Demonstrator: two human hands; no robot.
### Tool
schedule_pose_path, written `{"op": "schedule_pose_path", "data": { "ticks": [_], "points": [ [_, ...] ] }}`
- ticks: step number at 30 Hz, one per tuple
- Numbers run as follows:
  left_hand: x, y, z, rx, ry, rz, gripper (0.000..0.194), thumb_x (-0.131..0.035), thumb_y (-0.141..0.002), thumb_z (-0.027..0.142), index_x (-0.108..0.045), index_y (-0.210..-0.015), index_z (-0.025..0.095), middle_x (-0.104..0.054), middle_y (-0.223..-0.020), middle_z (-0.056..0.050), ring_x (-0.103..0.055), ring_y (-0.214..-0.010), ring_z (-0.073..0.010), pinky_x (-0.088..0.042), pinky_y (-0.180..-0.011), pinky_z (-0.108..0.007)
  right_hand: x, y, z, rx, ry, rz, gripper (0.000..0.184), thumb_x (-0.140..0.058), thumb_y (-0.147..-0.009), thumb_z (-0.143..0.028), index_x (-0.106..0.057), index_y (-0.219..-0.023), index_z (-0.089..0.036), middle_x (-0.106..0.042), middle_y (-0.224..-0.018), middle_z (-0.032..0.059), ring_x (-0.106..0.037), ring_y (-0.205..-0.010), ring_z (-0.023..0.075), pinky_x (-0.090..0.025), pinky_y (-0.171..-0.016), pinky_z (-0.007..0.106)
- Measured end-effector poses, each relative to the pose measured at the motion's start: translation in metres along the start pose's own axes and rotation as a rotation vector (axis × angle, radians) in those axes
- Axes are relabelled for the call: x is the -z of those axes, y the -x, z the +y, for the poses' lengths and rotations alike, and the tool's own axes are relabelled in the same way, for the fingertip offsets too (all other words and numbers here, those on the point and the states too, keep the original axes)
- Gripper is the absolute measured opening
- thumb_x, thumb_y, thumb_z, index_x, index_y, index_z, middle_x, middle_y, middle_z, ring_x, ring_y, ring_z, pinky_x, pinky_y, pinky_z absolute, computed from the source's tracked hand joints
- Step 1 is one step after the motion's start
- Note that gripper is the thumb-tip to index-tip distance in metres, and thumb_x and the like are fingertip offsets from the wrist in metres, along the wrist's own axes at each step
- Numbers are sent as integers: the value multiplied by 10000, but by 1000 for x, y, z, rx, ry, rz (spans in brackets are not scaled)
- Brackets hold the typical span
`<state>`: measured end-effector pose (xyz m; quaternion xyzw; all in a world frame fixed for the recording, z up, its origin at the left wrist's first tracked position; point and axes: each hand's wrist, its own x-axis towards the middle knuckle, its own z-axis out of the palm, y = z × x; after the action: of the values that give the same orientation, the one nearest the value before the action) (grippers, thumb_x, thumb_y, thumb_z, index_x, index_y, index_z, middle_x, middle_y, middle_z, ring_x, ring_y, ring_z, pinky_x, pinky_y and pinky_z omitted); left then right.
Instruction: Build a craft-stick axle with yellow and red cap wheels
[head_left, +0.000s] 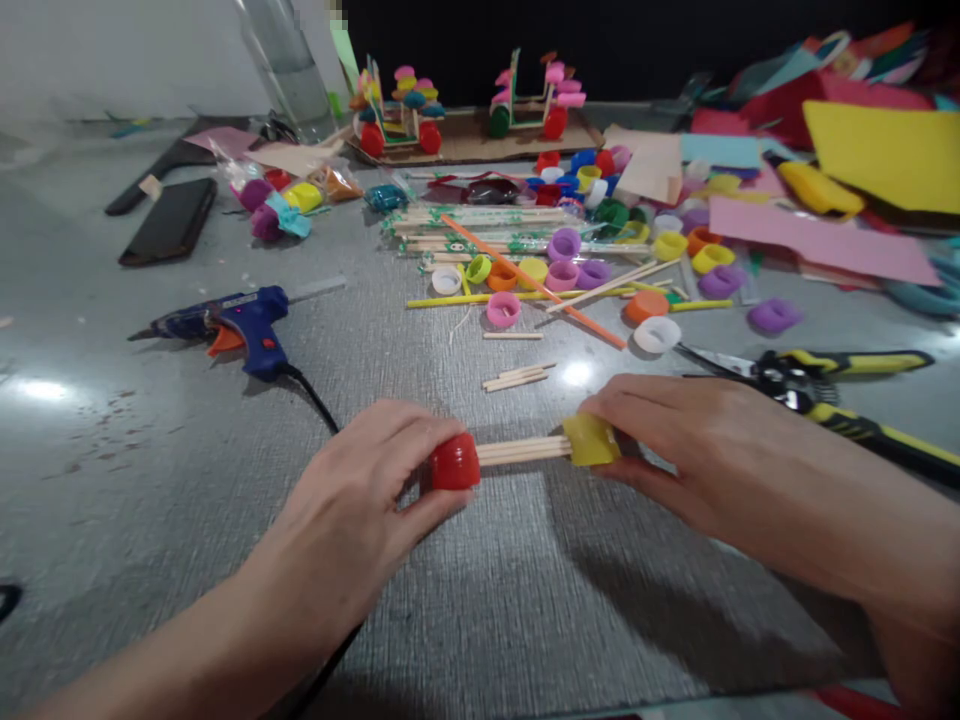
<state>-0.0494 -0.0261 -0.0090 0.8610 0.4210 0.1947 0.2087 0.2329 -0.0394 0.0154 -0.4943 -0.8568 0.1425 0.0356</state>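
My left hand [375, 480] pinches a red bottle cap [455, 462] between thumb and fingers. A yellow bottle cap [590, 440] is gripped by my right hand [682, 445]. Several thin wooden sticks [525, 451] run side by side from one cap to the other, joining them like an axle. This piece lies level just over the grey table; whether it touches the surface I cannot tell. Beyond it lie several short cut sticks [517, 377] and a pink cap [503, 310].
To the left lies a blue glue gun [259, 330] with its cord; yellow-handled pruning shears [802, 380] lie right. Farther back are loose caps [592, 274], wrapped chopsticks [480, 235], a phone [169, 222], coloured paper [885, 150] and two small cap-wheeled models [405, 110] on cardboard.
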Motion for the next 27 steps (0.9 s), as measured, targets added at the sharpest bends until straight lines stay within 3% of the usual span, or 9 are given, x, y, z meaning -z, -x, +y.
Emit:
{"op": "schedule_pose_path", "data": {
  "ticks": [27],
  "points": [
    [0, -1, 1, 9, 18, 15, 203, -704, -915, 302, -662, -1110, 262, -715, -1055, -10, -684, -979, -219, -568, -914, -392, 1, 1, -1, -11, 1, -11, 66, -591, -957, -190, -594, -900, -222, -647, -875, 26, -612, -779, 235, -434, -677, 380]
  ]
}}
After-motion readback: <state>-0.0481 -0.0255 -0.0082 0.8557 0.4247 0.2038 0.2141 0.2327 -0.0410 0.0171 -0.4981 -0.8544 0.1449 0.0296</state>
